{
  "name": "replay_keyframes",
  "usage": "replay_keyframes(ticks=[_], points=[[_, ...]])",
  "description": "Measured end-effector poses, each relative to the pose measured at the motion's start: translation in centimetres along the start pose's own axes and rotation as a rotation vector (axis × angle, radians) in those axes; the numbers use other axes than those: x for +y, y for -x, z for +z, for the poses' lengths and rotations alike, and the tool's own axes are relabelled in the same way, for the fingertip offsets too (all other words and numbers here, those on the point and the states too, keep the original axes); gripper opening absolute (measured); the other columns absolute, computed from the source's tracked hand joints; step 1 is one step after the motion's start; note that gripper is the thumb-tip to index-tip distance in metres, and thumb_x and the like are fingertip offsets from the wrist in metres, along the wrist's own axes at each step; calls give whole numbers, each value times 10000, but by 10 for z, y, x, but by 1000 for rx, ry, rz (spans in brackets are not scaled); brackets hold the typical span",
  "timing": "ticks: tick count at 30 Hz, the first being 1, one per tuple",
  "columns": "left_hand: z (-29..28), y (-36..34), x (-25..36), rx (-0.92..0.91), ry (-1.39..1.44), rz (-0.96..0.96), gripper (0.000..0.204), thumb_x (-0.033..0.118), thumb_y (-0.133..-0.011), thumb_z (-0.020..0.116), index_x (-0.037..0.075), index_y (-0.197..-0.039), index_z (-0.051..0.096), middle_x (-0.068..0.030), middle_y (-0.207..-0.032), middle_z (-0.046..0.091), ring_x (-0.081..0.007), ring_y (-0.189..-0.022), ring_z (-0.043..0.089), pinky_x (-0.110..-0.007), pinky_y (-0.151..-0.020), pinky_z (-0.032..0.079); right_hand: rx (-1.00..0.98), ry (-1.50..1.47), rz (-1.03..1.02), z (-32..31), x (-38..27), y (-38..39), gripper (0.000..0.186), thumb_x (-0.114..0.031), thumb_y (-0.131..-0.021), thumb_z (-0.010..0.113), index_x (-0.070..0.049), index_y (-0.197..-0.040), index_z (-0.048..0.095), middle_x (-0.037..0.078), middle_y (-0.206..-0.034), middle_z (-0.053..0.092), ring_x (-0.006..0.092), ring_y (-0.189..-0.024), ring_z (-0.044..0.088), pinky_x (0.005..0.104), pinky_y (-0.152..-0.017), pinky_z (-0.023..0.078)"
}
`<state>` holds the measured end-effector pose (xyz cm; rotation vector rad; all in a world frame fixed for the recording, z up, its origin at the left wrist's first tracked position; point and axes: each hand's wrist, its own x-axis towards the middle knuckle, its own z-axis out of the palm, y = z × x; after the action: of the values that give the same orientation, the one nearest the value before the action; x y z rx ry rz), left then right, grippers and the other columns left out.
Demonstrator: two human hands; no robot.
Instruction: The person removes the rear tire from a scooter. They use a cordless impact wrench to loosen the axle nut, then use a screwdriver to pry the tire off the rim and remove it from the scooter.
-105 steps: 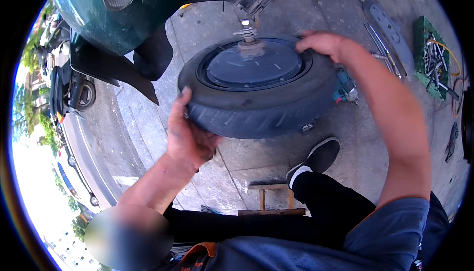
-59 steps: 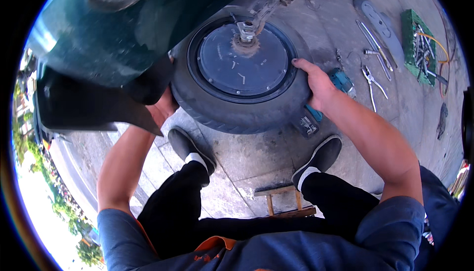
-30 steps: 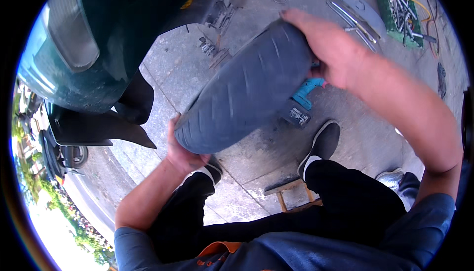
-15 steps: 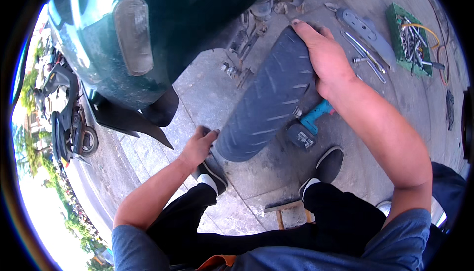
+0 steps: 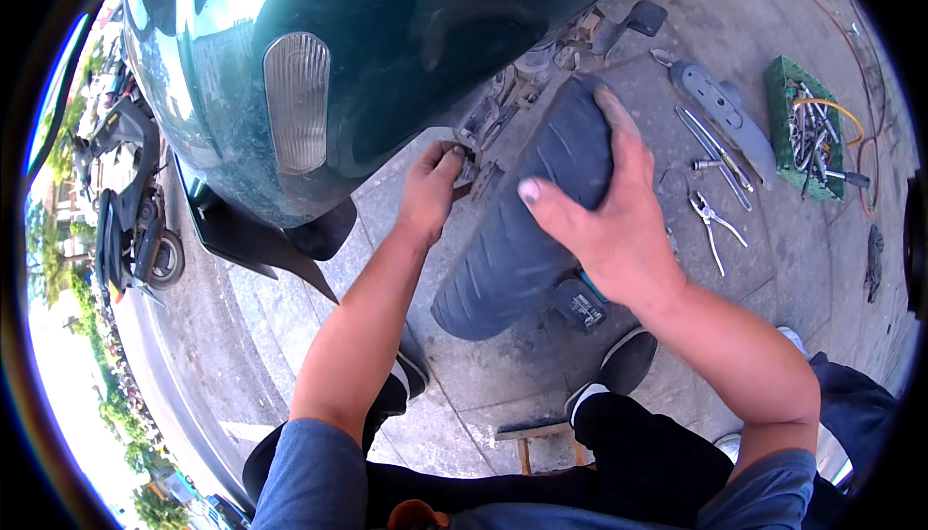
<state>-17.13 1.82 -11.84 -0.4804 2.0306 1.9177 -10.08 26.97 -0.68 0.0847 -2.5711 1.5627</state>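
My right hand spans the black tyred wheel, fingers along its upper right and thumb lying across the tread. The wheel stands on edge, tilted, its hub face hidden. Left of it, my left hand has its fingers closed on a small metal part near the linkage under a glossy dark-green vehicle body; whether that part belongs to the linkage or the wheel is unclear. A teal cordless power tool with a black battery lies partly hidden behind the wheel and my right hand.
Pliers, long tools and a grey panel lie right, beside a green toolbox and hoses. A wooden stool is between my legs. A parked scooter stands left; another person's leg shows lower right.
The wheel went from lying flat to standing on edge and moved up toward the vehicle. My left hand left the tyre for the metal part; my right thumb moved across the tread.
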Motion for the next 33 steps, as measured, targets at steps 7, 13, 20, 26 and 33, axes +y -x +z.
replay_keyframes(ticks=[7, 13, 20, 26, 33], points=[[20, 4, -12, 128, -147, 84, 453, 384, -1157, 527, 23, -1421, 601, -178, -1278, 701, -258, -1095, 686, -419, -865, 620, -35, -126, 122, -14, 5, -16, 1143, -440, -854, 931, 10, -1703, 313, 306, -1532, 488, 399, -1454, 491, 460, -1258, 409], [65, 28, -28, 144, -194, 263, 421, 401, -1191, 491, -10, -1243, 568, -259, -1124, 716, -381, -1058, 713, -487, -953, 541, 21, -584, 285, -59, 60, -20, 823, -357, -1037, 724, 0, -1697, 387, 167, -1653, 490, 261, -1489, 485, 365, -1275, 355], [114, 30, -31, 103, -288, 247, 552, 502, -1160, 545, -13, -1354, 561, -306, -1105, 725, -485, -1080, 714, -491, -987, 536, 119, -1060, 610, -102, 105, -25, 571, -324, -1063, 667, -45, -1553, 576, 145, -1441, 698, 262, -1283, 693, 417, -1125, 553], [73, 52, -54, 74, 121, 131, 671, 532, -1113, 642, 0, -1511, 542, -178, -1387, 649, -266, -1325, 623, -456, -1118, 510, 107, -1140, 740, -110, 140, -29, 449, -370, -1088, 653, -19, -1362, 705, 152, -1285, 788, 279, -1127, 772, 429, -1034, 617], [73, 133, -90, 196, 645, -819, 994, 653, -1064, 601, 13, -1741, 256, -267, -1676, 465, -416, -1559, 446, -536, -1275, 361, 154, -1160, 763, -112, 152, -34, 475, -412, -1076, 665, -19, -1333, 737, 151, -1252, 804, 275, -1092, 782, 416, -1012, 630]])
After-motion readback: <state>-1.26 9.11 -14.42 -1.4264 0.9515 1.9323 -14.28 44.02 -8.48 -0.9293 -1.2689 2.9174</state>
